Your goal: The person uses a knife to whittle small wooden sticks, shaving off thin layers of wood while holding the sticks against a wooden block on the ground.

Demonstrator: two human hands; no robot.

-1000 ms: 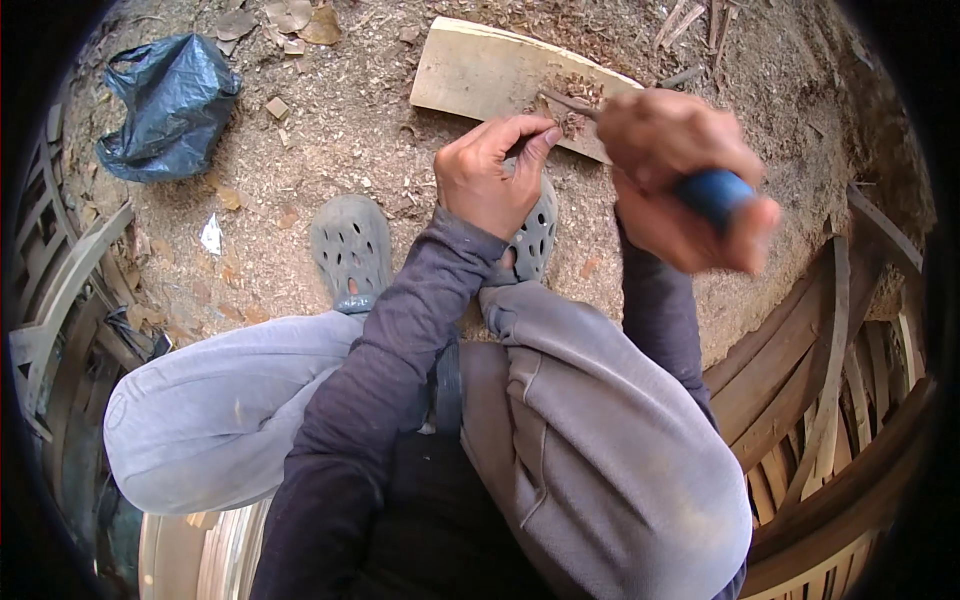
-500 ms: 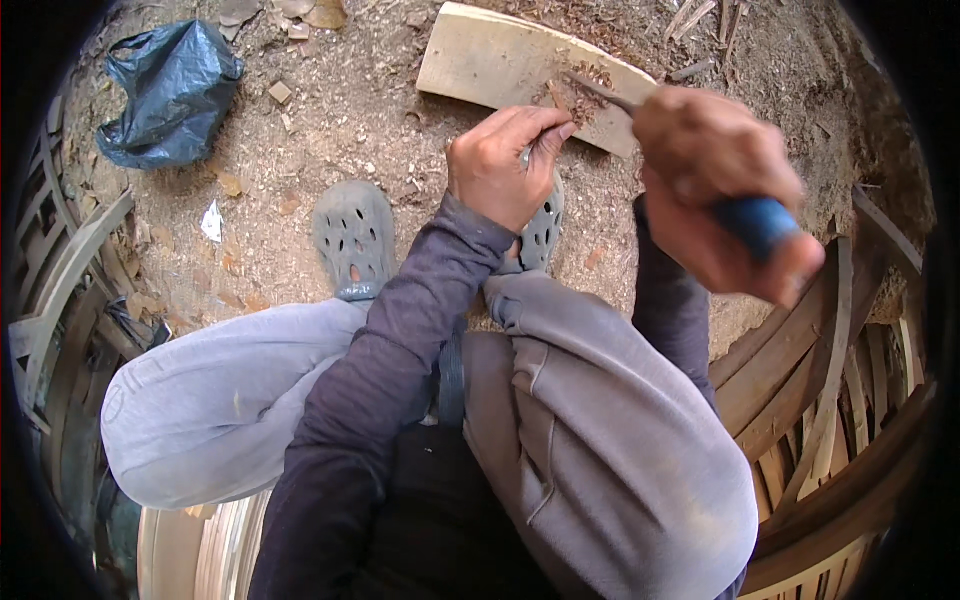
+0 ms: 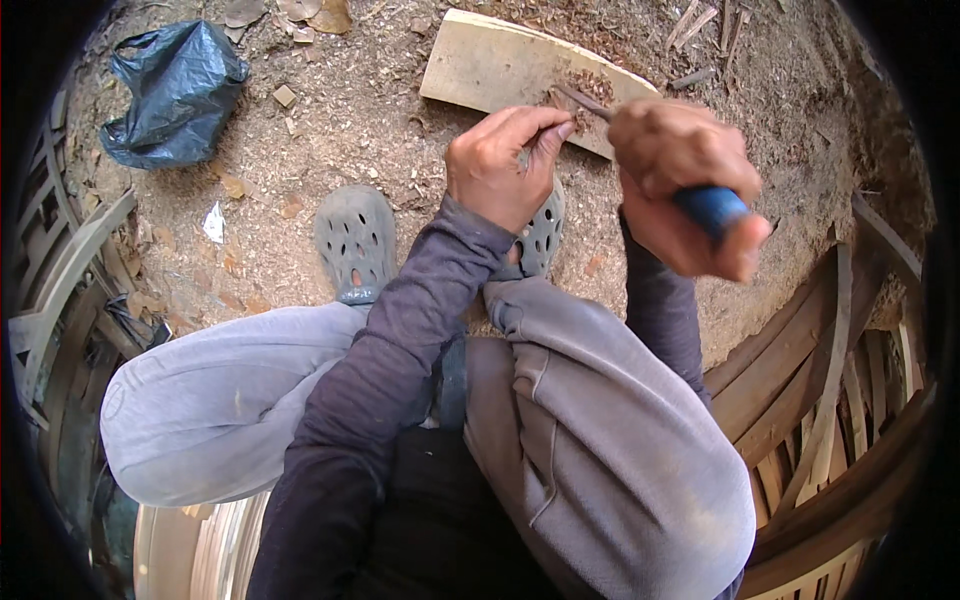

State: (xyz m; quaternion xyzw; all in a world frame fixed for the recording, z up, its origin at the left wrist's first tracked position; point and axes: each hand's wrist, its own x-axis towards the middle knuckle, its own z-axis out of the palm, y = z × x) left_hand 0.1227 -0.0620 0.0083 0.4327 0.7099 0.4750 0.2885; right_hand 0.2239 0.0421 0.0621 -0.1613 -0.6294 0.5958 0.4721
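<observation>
My right hand (image 3: 680, 165) is wrapped round a blue-handled knife (image 3: 712, 208), somewhat blurred by motion. Its narrow metal blade points up and left over a pale wooden board (image 3: 485, 65) on the ground, and the tip is close to my left fingertips. My left hand (image 3: 505, 160) is closed in a pinch at the board's near edge. Between thumb and forefinger it holds a small brown piece, mostly hidden by the fingers. Reddish-brown shavings (image 3: 592, 88) lie on the board around the blade.
A dark plastic bag (image 3: 175, 95) lies at the far left on dirt strewn with chips. Grey clogs (image 3: 355, 240) are on my feet, close to the board. Curved wooden strips are piled at the left (image 3: 75, 265) and right (image 3: 790, 370). Wood scraps (image 3: 705, 30) lie at the far right.
My right hand has moved left and slightly up with the knife, bringing the blade's tip farther left over the board. My left hand stays in its pinch at nearly the same place.
</observation>
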